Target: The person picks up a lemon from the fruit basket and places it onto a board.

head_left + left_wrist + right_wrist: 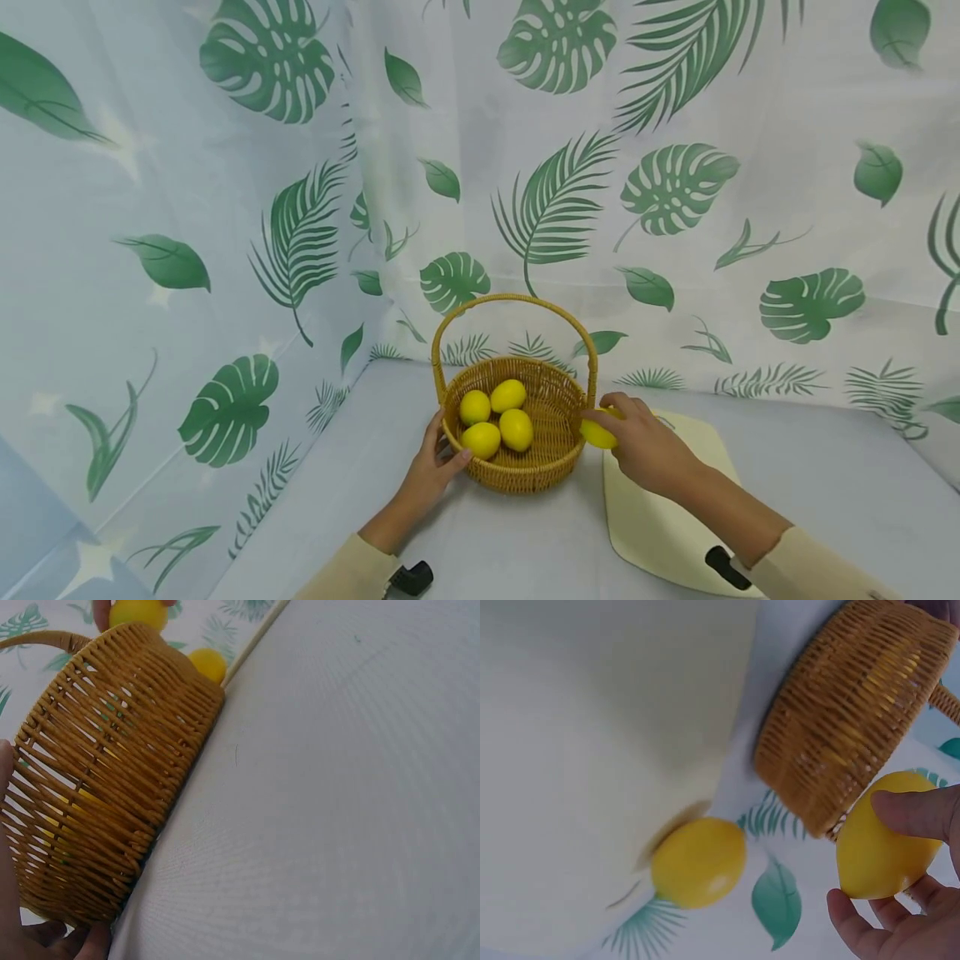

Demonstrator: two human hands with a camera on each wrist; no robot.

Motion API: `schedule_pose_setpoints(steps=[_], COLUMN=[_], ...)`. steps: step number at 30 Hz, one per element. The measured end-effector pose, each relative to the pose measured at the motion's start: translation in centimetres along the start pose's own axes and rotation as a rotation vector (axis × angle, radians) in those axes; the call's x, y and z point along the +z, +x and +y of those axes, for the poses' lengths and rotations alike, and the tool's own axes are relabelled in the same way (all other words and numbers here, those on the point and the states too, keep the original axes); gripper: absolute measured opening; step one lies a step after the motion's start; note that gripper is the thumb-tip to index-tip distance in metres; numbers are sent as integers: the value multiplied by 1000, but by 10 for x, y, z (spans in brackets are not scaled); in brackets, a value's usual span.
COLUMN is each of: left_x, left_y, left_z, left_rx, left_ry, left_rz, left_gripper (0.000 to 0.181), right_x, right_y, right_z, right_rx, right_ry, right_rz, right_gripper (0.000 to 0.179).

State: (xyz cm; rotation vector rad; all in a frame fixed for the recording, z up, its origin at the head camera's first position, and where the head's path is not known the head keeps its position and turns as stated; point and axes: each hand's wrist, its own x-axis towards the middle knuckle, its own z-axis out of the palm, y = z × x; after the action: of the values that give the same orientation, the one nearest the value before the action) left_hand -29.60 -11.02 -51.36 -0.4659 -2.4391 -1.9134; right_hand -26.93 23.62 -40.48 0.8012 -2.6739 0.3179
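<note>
Several yellow lemons (pixel 517 430) lie in the left part of a brown wicker basket (pixel 525 479) with a tall arched handle. My left hand (pixel 432 464) holds the basket's left side, thumb on the rim and fingers round the outside. Between the thumb and fingers of my right hand (pixel 648 446) is a lemon (pixel 889 836), at the basket's right rim. Another lemon (pixel 699 862) rests at the edge of a cream cutting board (pixel 622 750); in the head view my right hand mostly hides it.
The cutting board lies on the white tabletop (pixel 540 542) right of the basket, under my right forearm. A leaf-patterned curtain (pixel 465 208) hangs behind the table and along its left side. Each wrist carries a black device (pixel 412 577).
</note>
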Motion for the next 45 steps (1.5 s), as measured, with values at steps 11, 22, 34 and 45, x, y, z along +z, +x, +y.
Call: schedule_pose_setpoints(steps=[11,22,34,45], left_x=[1,-4,-4,-6], left_y=[0,-9,-10,-10], left_z=[-3,25,32,32], left_rx=[2,-9,8,-1], left_ry=[2,-13,-12,9], left_rz=[18,-33,-34,-33], left_gripper=[84,88,85,85], right_x=[2,-1,1,6], right_y=[-23,-44,-54,-59], right_z=[30,55,77,99], right_rx=[16,96,189,273], right_ry=[-41,-53,-35,-39], right_rz=[12,-5,-36,-82], right_gripper=[64,60,60,55])
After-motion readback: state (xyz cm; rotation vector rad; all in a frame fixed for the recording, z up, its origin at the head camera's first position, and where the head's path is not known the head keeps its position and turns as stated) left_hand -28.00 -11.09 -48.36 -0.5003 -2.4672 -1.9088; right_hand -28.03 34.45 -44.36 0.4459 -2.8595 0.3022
